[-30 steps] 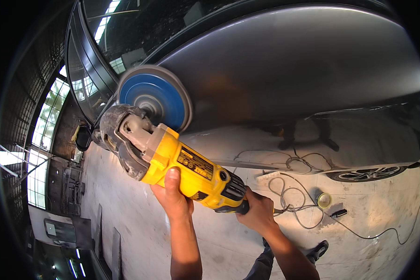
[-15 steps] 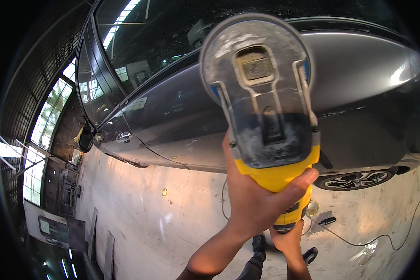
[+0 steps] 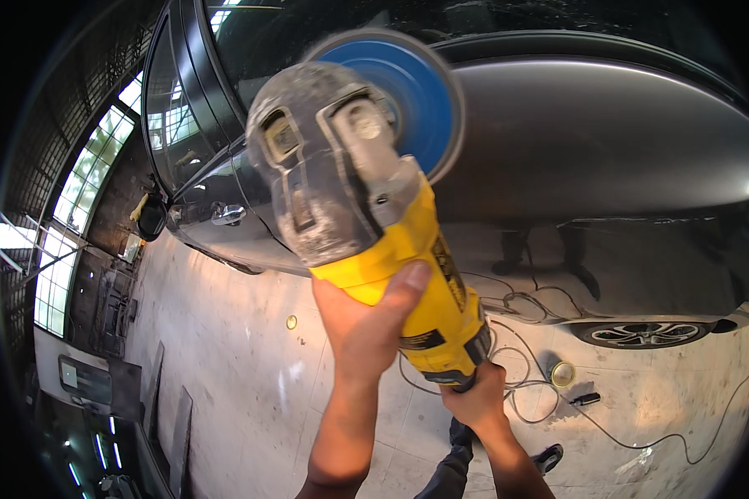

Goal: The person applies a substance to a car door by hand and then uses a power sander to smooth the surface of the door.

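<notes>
My left hand (image 3: 366,320) is wrapped round the yellow body of a corded power polisher (image 3: 387,241), thumb on top, just behind its dusty gear head. My right hand (image 3: 474,395) grips the polisher's rear handle lower down. A blue round pad (image 3: 419,104), blurred at its rim, sits at the tool's upper end against or just over the dark grey car body (image 3: 582,141), below the side windows. Whether the pad touches the paint, I cannot tell.
A door handle (image 3: 229,214), side mirror (image 3: 151,218) and wheel (image 3: 641,333) show on the car. A cable (image 3: 691,457), a round tin (image 3: 562,373) and a small black object (image 3: 585,399) lie on the floor (image 3: 250,358). Flat panels (image 3: 179,432) are at lower left, under windows.
The polisher rose and moved right along the car, then swung back leftward and tilted, showing more blue pad than half a second ago. Both my hands stayed on it.
</notes>
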The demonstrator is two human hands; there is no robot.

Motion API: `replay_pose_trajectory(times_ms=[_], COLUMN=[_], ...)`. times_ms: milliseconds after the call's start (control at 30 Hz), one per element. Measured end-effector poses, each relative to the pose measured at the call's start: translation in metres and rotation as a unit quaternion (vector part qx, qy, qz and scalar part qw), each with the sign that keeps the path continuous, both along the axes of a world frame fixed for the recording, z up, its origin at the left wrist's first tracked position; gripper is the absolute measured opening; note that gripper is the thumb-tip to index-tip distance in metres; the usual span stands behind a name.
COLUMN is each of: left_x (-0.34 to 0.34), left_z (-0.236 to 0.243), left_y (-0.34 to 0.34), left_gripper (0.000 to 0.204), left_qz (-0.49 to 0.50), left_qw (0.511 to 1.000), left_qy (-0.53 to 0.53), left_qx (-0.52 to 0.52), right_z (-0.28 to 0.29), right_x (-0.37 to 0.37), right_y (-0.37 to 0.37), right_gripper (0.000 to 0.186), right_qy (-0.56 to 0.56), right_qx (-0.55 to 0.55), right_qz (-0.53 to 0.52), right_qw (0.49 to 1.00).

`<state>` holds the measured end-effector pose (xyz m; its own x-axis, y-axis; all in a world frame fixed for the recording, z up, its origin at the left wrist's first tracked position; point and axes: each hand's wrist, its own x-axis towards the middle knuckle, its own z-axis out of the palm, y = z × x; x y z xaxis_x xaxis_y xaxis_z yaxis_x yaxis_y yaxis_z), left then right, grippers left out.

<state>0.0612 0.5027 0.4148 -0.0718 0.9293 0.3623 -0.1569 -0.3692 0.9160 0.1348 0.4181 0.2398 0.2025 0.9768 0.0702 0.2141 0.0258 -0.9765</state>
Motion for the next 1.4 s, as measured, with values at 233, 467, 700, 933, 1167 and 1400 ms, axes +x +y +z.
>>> replay_pose_trajectory(times_ms=[233, 467, 700, 933, 1167, 1400], left_x=[-0.104, -0.16, -0.126, -0.07, -0.117, -0.203], left_z=[-0.035, -0.018, 0.001, 0.014, -0.007, -0.026], left_y=[0.038, 0.057, 0.034, 0.015, 0.033, 0.069], left_gripper=[0.052, 0.049, 0.049, 0.041, 0.045, 0.054], left_qz=[0.138, 0.166, 0.137, 0.011, 0.08, 0.183], left_qw=[0.989, 0.984, 0.987, 0.998, 0.996, 0.981], left_qy=[0.057, 0.005, 0.051, 0.057, 0.045, 0.027], left_qx=[0.01, -0.06, -0.062, -0.015, -0.015, -0.059], right_z=[0.01, 0.038, 0.043, 0.016, 0.013, 0.033], right_x=[-0.056, -0.067, -0.057, -0.057, -0.078, -0.115], right_y=[0.045, 0.061, 0.022, -0.017, 0.018, 0.079], right_gripper=[0.052, 0.063, 0.068, 0.067, 0.062, 0.06], right_qy=[-0.09, -0.113, -0.072, 0.0, -0.033, -0.103], right_qx=[0.012, 0.046, 0.066, 0.003, 0.034, 0.025], right_qz=[0.089, 0.256, 0.197, 0.101, 0.128, 0.251], right_qw=[0.992, 0.959, 0.976, 0.995, 0.991, 0.962])
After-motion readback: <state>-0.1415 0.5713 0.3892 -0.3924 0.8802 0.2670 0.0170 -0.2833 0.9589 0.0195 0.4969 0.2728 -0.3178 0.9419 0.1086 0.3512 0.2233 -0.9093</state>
